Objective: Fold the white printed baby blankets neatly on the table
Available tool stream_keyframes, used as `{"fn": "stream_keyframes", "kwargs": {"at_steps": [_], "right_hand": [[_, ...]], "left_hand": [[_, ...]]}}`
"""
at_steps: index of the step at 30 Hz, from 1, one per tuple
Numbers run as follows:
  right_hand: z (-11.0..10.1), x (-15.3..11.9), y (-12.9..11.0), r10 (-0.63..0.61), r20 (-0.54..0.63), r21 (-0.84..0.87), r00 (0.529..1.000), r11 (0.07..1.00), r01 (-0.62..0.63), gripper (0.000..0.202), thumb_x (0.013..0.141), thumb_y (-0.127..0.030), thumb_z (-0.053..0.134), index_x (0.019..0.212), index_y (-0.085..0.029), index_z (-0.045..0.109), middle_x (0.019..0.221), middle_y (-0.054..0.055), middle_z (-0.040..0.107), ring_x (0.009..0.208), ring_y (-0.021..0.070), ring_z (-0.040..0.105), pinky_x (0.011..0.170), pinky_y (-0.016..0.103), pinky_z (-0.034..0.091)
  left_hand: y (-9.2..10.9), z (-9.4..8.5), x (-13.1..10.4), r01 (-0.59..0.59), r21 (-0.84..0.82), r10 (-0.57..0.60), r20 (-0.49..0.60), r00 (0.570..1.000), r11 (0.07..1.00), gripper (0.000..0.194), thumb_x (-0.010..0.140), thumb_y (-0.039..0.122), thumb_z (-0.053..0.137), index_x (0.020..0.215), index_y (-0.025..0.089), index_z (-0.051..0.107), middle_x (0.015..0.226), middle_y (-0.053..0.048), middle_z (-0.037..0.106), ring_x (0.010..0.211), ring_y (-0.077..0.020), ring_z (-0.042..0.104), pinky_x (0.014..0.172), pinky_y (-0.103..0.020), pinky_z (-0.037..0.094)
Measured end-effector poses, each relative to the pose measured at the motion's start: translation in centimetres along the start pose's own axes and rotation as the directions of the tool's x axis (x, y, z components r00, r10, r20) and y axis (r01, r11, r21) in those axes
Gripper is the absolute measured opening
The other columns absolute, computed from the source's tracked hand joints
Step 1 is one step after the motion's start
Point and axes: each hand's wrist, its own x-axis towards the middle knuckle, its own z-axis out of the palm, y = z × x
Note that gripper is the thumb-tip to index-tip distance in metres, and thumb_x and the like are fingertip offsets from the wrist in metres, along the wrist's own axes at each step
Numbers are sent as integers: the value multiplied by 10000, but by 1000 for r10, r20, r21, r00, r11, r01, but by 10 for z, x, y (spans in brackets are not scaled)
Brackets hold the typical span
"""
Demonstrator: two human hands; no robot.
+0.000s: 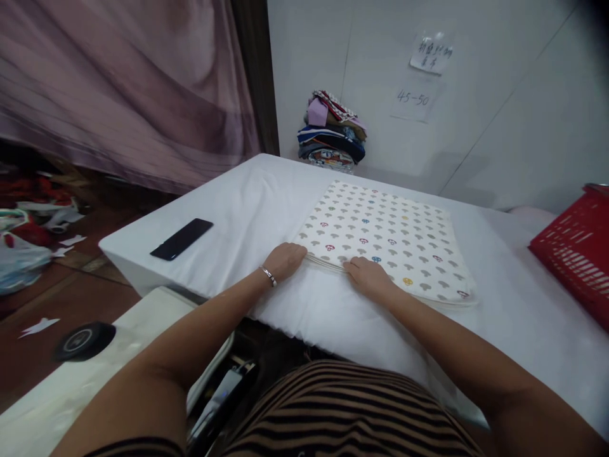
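A folded white cloth (pixel 380 235), printed with grey, red, blue and yellow mushrooms, lies flat in several layers on the white-covered table (pixel 247 197). My left hand (pixel 285 259), with a silver bracelet at the wrist, is closed on the cloth's near left corner. Along the same front edge, my right hand (pixel 368 276) pinches the cloth a short way to the right. The thumbs and undersides of the fingers are mostly hidden.
A black phone (pixel 182 239) lies on the table's left side. Folded clothes (pixel 332 133) are stacked beyond the back edge. At right stands a red plastic basket (pixel 578 247). A white surface (pixel 137 330) with a black round object (pixel 85 341) is at lower left.
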Motion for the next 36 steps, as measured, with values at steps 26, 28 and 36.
{"fn": "stream_keyframes", "kwargs": {"at_steps": [26,28,36], "right_hand": [[0,12,5,80,-22,133,997,988,-76,358,938,-235,394,1269,-197,525,1042,66,635,943,185,576,747,257,398],[1,10,3,54,-27,89,998,995,-52,341,952,-253,374,1248,-191,532,1013,78,626,925,189,567,722,262,398],[11,0,-11,-107,-127,-38,986,994,103,316,943,-225,370,1196,-139,540,1046,117,577,939,209,497,776,309,384]], "left_hand": [[43,11,25,-297,28,298,-160,941,954,290,918,110,353,829,141,628,1034,-73,624,1119,-206,492,937,-369,386],[43,8,20,-289,-5,284,-168,944,957,294,901,82,346,852,144,630,1098,-70,618,1191,-198,454,981,-367,374],[40,9,3,-217,-100,197,-184,963,971,254,904,152,374,857,150,624,1224,-86,566,1268,-221,406,1022,-399,378]]}}
